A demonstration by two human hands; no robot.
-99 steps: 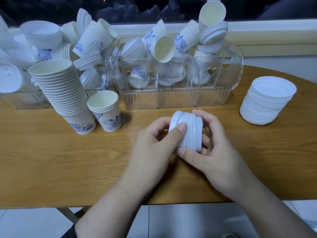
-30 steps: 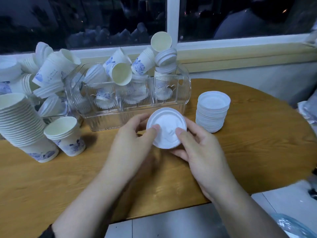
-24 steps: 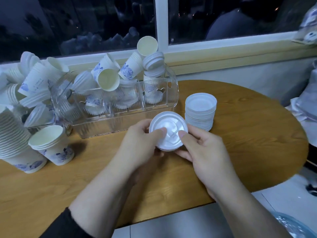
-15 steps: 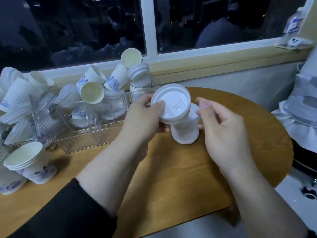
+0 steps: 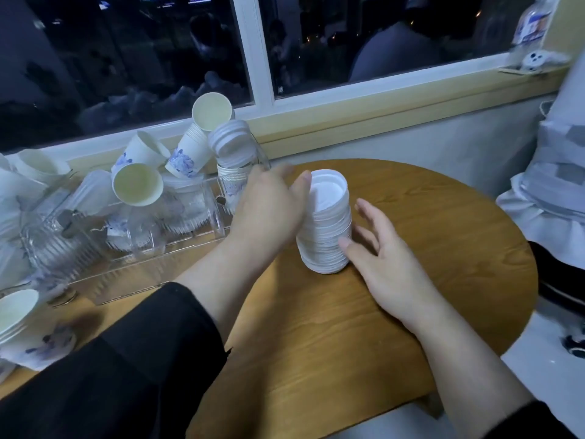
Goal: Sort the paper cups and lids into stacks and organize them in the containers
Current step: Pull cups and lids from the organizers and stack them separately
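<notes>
A tall stack of white lids (image 5: 327,226) stands on the round wooden table (image 5: 427,248). My left hand (image 5: 269,213) rests against the stack's left side, thumb at the top rim, fingers stretched out behind it. My right hand (image 5: 376,251) is on the lower right side, its thumb tip touching the stack and its fingers spread straight. Left of the stack, a clear plastic container (image 5: 152,264) holds tumbled paper cups (image 5: 137,185) and a lid pile (image 5: 231,142). A short stack of blue-patterned cups (image 5: 25,327) stands at the left edge.
A window sill and dark window run along the back. A person's pale clothing (image 5: 550,191) is at the right, beside the table's edge. The table's curved edge falls off to the floor at the right and front.
The small pile of lids held between both hands now sits on top of the lid stack, which is taller. Both hands have let go and lie along its sides. The view has swung right.
</notes>
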